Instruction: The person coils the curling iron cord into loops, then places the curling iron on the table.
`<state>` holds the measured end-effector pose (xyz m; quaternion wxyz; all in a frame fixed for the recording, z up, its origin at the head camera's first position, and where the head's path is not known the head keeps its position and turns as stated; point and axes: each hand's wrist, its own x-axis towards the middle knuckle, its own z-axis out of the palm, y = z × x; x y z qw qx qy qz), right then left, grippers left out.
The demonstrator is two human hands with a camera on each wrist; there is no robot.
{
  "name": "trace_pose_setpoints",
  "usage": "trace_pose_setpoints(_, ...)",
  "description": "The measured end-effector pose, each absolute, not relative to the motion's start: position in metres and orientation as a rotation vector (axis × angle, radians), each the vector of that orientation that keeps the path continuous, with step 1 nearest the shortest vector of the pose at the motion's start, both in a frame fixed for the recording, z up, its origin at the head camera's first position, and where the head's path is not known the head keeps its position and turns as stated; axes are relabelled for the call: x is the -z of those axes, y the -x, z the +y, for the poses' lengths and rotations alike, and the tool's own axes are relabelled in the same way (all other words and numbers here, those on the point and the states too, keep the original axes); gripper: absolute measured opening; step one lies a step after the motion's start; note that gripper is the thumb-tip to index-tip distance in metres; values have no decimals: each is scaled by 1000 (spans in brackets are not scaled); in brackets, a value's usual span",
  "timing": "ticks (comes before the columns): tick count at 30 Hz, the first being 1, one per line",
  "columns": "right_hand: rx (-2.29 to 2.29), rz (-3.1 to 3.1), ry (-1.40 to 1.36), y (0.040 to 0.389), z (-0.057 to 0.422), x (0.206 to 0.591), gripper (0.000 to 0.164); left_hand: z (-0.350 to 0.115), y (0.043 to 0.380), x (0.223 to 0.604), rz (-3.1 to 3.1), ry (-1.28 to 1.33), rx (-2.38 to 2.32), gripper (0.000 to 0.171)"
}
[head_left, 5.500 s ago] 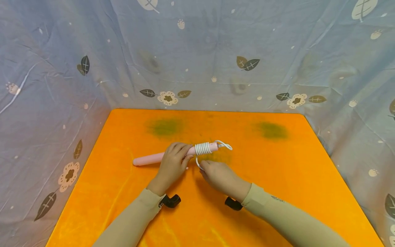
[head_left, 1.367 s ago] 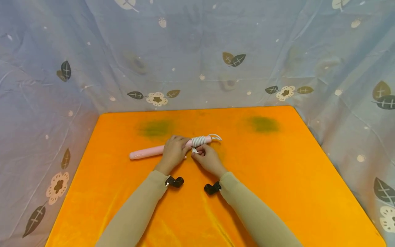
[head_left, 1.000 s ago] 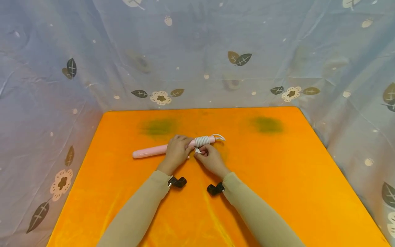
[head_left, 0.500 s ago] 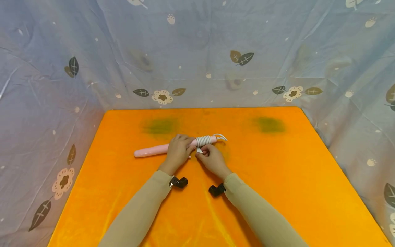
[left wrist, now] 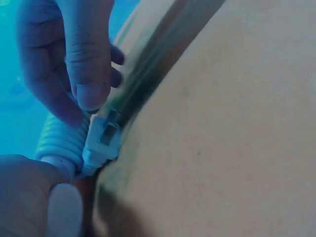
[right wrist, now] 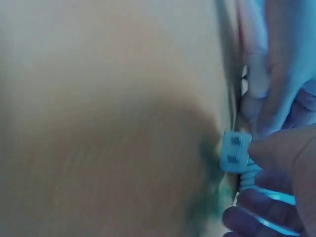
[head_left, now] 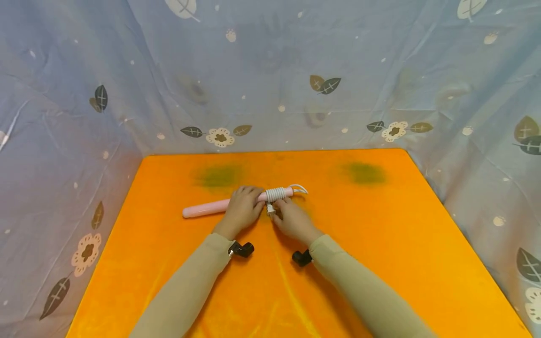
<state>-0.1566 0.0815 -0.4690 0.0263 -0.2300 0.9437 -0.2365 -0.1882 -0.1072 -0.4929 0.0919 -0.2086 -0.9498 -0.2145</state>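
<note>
A long pink hair iron lies slantwise on the table, with its white cord wound in several turns around the right part. My left hand grips the iron just left of the coil. From the coil's near side the white two-prong plug sticks out, its prongs bare in the right wrist view. My right hand is at the coil's right side, thumb beside the plug and fingers loosely bent near the turns. In the left wrist view the plug rests against the coil, apart from the right hand's fingertips.
An orange cloth covers the table, with two dark green smudges toward the back. Patterned grey-blue curtains hang at the back and both sides. A loose loop of cord extends past the iron's right end. Black wrist cameras sit on both sleeves.
The right hand earlier pulled the cord's free length below the coil, then pinched the plug against it. Its fingers have now come off the plug, which shows fully. The left hand keeps its grip.
</note>
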Motion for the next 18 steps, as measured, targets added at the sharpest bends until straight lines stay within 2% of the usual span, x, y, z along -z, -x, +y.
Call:
trace_pose_setpoints(7,455,3196,1125,162,90,467,24,-108,191,487,-2861,597,661,44)
trace_pose_setpoints(13,444,3291,1183,170,97,461,23,-112,193,484,-2890,585,664,49)
trace_pose_setpoints(18,414,3328,1224,173,101,456,32,-115,190,482,-2879,584,667,51)
